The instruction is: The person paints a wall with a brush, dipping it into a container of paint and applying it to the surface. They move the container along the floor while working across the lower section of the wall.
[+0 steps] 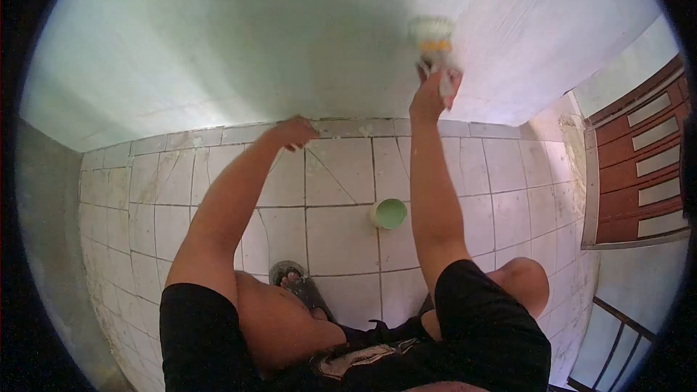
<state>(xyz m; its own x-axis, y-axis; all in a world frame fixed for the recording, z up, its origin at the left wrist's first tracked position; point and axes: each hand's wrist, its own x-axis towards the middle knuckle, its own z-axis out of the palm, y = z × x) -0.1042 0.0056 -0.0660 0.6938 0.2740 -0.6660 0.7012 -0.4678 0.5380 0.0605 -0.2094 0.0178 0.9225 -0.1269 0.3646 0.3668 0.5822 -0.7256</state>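
Observation:
My right hand (439, 88) is closed around the handle of a paintbrush (433, 40), whose wide pale bristles point up against the light green wall (327, 43). The brush is blurred by motion. Low in front of the wall, my left hand (293, 133) hangs with fingers loosely bent and partly apart, and nothing shows in it. A small tub of green paint (391, 213) stands on the floor between my arms, nearer the right forearm.
White floor tiles (341, 236) run up to the wall's base, with cracks and stains on some. On the right is a brown slatted wooden door or shutter (642, 152), with a dark metal frame (617, 345) below it. A grey wall (54, 247) borders the left side. My sandalled foot (292, 276) rests below.

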